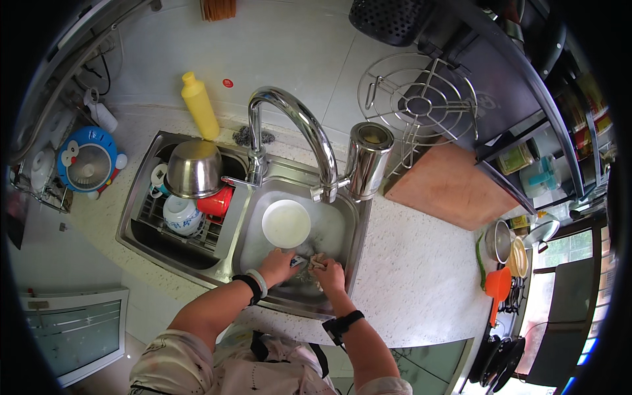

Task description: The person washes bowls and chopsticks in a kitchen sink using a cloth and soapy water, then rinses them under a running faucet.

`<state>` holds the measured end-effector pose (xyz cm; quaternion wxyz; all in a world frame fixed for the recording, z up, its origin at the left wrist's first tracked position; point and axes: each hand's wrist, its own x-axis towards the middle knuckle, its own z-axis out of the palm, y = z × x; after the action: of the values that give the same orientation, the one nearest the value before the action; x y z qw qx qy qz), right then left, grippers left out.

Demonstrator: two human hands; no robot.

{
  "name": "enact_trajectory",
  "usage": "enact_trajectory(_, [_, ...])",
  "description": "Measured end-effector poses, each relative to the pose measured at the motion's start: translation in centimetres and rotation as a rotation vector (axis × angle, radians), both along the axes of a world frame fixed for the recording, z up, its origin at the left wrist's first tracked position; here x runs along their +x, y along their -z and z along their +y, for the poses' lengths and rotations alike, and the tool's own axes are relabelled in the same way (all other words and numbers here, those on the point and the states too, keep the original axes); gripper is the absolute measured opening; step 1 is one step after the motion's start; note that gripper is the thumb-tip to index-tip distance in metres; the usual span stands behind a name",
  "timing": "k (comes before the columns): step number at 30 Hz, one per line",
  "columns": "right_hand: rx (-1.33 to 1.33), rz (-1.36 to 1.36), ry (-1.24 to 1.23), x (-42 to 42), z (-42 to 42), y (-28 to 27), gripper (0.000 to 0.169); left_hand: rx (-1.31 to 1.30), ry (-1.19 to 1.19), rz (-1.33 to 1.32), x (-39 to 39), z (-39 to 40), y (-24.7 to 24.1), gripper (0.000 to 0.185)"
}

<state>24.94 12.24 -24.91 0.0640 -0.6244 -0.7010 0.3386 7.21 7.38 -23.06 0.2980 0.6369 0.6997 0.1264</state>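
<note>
Both my hands are low in the right basin of a stainless steel sink, near its front edge. My left hand grips a small blue-and-white porcelain piece; the hand hides most of it, so its full shape cannot be told. Bunched in the fingers of my right hand is a beige dishcloth, just right of the porcelain. Beyond my hands a round white bowl sits in cloudy water. The chrome faucet arches over the basin behind it.
In the left basin, a steel pot, a red cup and a blue-patterned white bowl rest on a rack. Behind stands a yellow bottle. A steel cylinder, wire rack and wooden cutting board are at right.
</note>
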Motion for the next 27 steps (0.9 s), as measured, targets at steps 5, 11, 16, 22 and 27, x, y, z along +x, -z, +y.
enact_trajectory(5, [0.005,-0.170,-0.046,-2.1,0.8,2.2,0.034,-0.165,0.041,-0.054,-0.8,0.7,3.5,0.039])
enact_trajectory(11, [-0.284,-0.531,-0.548,-1.3,3.0,5.5,0.034,-0.422,0.080,-0.118,-2.0,2.6,4.8,0.041])
enact_trajectory(16, [-0.200,0.137,0.099,-1.7,2.8,1.3,0.038,-0.400,0.005,-0.211,-1.4,4.7,1.1,0.044])
enact_trajectory(22, [0.117,0.285,-0.027,-5.6,-0.8,-4.1,0.047,-0.536,-0.669,-1.749,1.5,5.2,1.2,0.022])
enact_trajectory(27, [0.284,0.130,-0.140,-6.0,-1.7,-4.4,0.053,-0.446,-0.701,-1.581,2.1,4.2,-3.1,0.016])
